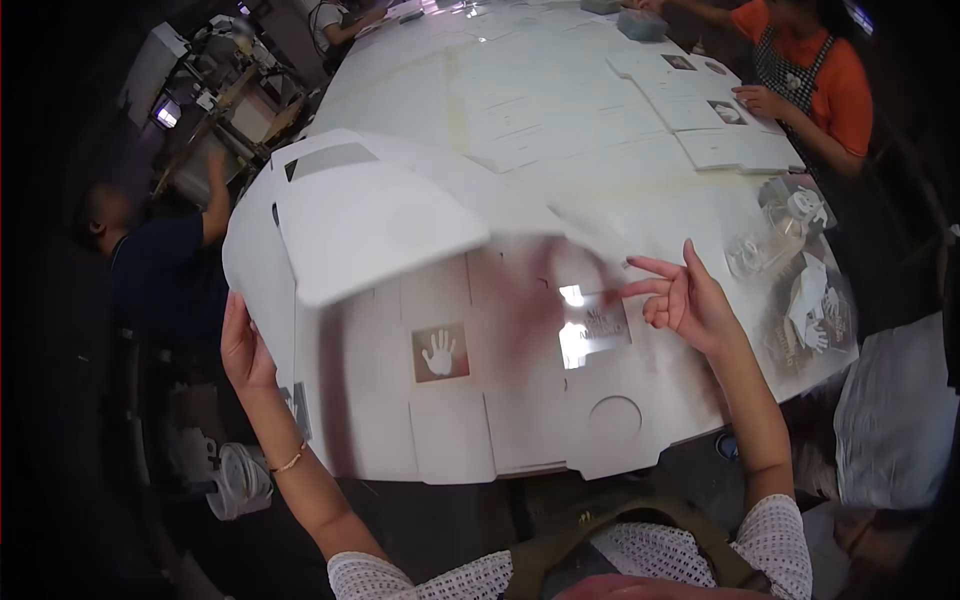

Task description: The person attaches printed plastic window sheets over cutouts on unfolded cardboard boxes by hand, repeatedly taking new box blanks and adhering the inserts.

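A large white die-cut card sheet [390, 215] is raised and bent above the table, with a cut-out window near its far end. My left hand [247, 345] grips the sheet's left edge. My right hand [690, 305] is off to the right, fingers spread, holding nothing. Below the raised sheet lies another white card sheet [450, 430]. It has a dark square with a white handprint [440, 353] and, nearer my right hand, a shiny clear panel [597, 330] with blurry lettering. A circular outline is cut near its front edge.
Clear printed plastic pieces [800, 300] lie at the table's right edge. A co-worker in an orange top [845, 95] handles white sheets [735, 150] at far right. Another person in dark blue [160, 260] is at left, near machinery. A white bucket [240, 480] stands below left.
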`<state>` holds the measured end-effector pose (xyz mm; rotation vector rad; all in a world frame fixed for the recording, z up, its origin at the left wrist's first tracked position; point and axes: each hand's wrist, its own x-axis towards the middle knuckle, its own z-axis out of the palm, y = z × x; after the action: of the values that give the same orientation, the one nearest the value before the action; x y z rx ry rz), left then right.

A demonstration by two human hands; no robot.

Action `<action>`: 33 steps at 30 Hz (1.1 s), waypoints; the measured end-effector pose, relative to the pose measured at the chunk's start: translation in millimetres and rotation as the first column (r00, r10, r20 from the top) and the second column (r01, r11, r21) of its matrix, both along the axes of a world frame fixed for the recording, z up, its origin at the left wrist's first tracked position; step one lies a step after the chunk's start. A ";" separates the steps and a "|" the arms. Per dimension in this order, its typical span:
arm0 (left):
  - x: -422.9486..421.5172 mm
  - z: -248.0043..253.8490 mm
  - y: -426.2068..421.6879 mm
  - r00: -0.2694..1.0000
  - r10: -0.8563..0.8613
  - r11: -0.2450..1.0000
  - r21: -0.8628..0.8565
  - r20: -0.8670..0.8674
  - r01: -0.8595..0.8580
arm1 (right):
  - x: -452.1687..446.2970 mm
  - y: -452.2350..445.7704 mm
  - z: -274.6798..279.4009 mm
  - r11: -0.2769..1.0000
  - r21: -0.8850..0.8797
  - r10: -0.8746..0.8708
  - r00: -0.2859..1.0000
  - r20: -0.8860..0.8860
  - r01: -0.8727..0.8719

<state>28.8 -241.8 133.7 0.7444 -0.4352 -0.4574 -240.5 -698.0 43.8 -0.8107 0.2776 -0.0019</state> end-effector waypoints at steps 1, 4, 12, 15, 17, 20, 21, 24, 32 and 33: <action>-8.9 -4.0 7.9 0.997 -0.019 0.998 0.060 0.076 0.014 | -0.4 2.0 1.0 0.999 0.043 0.009 1.000 -0.020 -0.008; -35.3 -12.0 15.0 0.990 -0.022 0.984 0.179 0.141 -0.004 | -10.7 16.4 -3.8 0.993 0.032 -0.106 0.990 -0.094 0.110; -27.1 -64.3 77.4 0.983 -0.125 0.633 0.774 0.137 -0.027 | -84.9 63.7 21.9 0.756 -0.507 -0.422 0.900 0.104 0.413; -46.2 -83.2 61.3 0.999 0.043 0.581 0.814 0.005 -0.029 | -124.3 71.4 4.7 0.690 -0.707 -0.289 0.955 -0.071 0.156; -50.3 -101.5 63.7 0.996 0.089 0.529 0.847 0.001 -0.048 | -134.1 88.4 -9.2 0.691 -0.709 -0.291 0.952 -0.096 0.139; -54.9 -115.6 63.6 0.994 0.033 0.394 0.913 0.103 -0.108 | -139.3 94.9 -25.2 0.700 -0.709 -0.276 0.949 -0.154 0.088; -57.2 -120.3 60.5 0.995 0.034 0.392 0.914 0.095 -0.101 | -139.9 94.3 -30.0 0.699 -0.713 -0.257 0.950 -0.180 0.055; -63.4 -134.2 56.6 0.977 0.072 0.296 0.931 0.201 -0.214 | -138.2 93.8 -35.2 0.677 -0.736 -0.237 0.948 -0.212 0.005; -72.9 -141.0 48.7 0.916 0.117 0.162 0.902 0.384 -0.399 | -134.6 93.5 -36.0 0.514 -0.850 -0.230 0.937 -0.262 -0.112; -75.0 -140.2 48.5 0.916 0.116 0.153 0.905 0.384 -0.398 | -135.5 93.4 -36.2 0.432 -0.888 -0.226 0.934 -0.276 -0.157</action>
<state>-46.2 -193.3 -6.6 2.1821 -0.1405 -0.2590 -376.0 -604.6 7.6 -1.9353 0.6786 -0.0494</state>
